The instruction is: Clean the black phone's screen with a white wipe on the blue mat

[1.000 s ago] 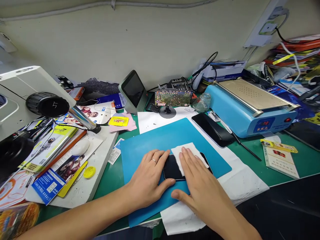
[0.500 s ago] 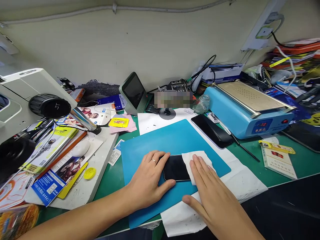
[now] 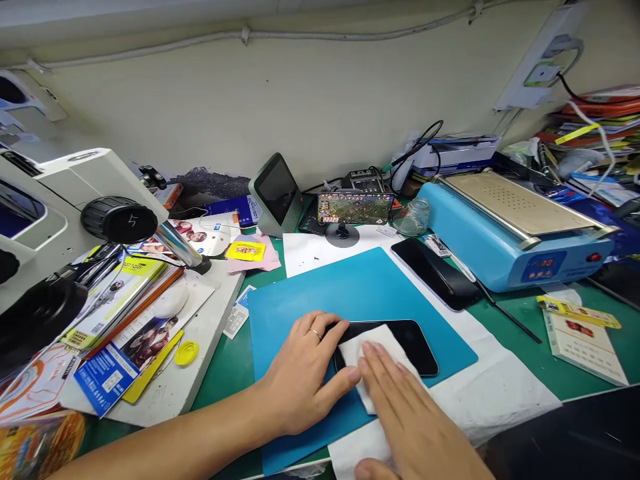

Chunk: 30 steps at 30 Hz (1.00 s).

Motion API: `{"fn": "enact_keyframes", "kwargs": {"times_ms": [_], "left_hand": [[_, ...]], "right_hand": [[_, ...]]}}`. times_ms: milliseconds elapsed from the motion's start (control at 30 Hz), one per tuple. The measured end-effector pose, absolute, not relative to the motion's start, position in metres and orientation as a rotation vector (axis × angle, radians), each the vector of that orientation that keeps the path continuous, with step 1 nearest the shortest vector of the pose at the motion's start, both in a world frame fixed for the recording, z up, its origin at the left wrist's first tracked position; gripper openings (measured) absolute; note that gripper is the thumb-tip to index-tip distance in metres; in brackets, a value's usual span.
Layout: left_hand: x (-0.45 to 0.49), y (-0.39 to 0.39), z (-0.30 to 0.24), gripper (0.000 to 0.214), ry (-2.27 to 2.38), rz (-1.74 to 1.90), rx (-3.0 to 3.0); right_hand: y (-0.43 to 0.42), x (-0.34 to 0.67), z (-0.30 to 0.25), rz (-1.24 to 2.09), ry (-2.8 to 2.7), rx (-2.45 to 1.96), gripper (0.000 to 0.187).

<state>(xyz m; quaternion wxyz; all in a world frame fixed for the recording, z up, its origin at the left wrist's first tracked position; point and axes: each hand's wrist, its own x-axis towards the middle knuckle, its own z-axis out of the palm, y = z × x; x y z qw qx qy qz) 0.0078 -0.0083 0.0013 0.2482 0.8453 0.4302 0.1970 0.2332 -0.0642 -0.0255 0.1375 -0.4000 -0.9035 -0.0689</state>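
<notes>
A black smartphone [image 3: 417,347] lies screen up on the blue mat [image 3: 340,283]. My left hand [image 3: 313,373], a ring on one finger, grips the phone's left end between fingers and thumb. Under the fingers of my right hand [image 3: 400,400], a white wipe [image 3: 380,340] is held pressed against the left half of the screen. Those fingers are straight and close together, with the thumb apart and lower. The wipe hides part of the phone, and one corner hangs over its near edge.
A second dark phone [image 3: 435,273] lies right of the mat, near a blue heating machine [image 3: 520,247]. Behind the mat, a phone on a stand [image 3: 355,208] shows a game. A microscope [image 3: 120,220] and booklets [image 3: 120,293] crowd the left. White paper [image 3: 500,380] extends under the mat.
My right hand has slid the wipe leftward over the screen, uncovering the phone's right end. My left hand keeps its hold. The whole view has shifted slightly.
</notes>
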Motion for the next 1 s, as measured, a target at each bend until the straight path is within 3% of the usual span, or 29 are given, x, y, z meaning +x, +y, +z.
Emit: {"fn": "enact_keyframes", "kwargs": {"times_ms": [200, 467, 567, 700, 1000], "left_hand": [[0.010, -0.010, 0.001, 0.062, 1.210, 0.523, 2.277], [0.006, -0.010, -0.002, 0.063, 1.147, 0.638, 2.216], [0.006, -0.010, -0.002, 0.063, 1.147, 0.628, 2.219], [0.007, -0.009, -0.002, 0.059, 1.158, 0.599, 2.250], [0.007, -0.010, 0.001, 0.061, 1.195, 0.534, 2.267]], "right_hand": [[-0.037, 0.266, -0.029, -0.305, -2.538, -1.374, 0.100], [-0.030, 0.196, -0.007, 0.254, -2.627, -1.419, 0.106], [-0.043, 0.192, -0.009, 0.186, -2.640, -1.330, 0.111], [-0.063, 0.216, -0.017, 0.002, -2.666, -1.154, 0.105], [-0.049, 0.265, -0.023, -0.236, -2.556, -1.382, 0.098]]}}
